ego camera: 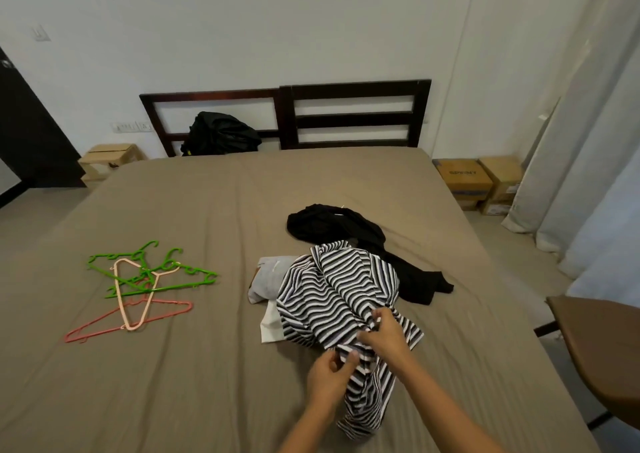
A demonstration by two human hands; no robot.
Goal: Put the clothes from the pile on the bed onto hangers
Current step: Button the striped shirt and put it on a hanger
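Observation:
A black-and-white striped shirt (337, 293) lies bunched on top of the pile in the middle of the bed (207, 203). My left hand (329, 373) pinches its near edge, and my right hand (382, 328) grips a fold just beyond. Behind it lies a black garment (349, 227), and grey and white clothes (268, 279) peek out on its left. Several hangers lie in a loose heap at the left: green hangers (156, 269), a pale pink hanger (133, 293) and a coral hanger (121, 321).
A black bag (221, 133) leans against the dark wooden headboard (353, 116). Cardboard boxes (481, 184) stand on the floor at the right by the curtains. A brown chair (602, 348) is at the bed's right side, a small stool (110, 161) at the far left.

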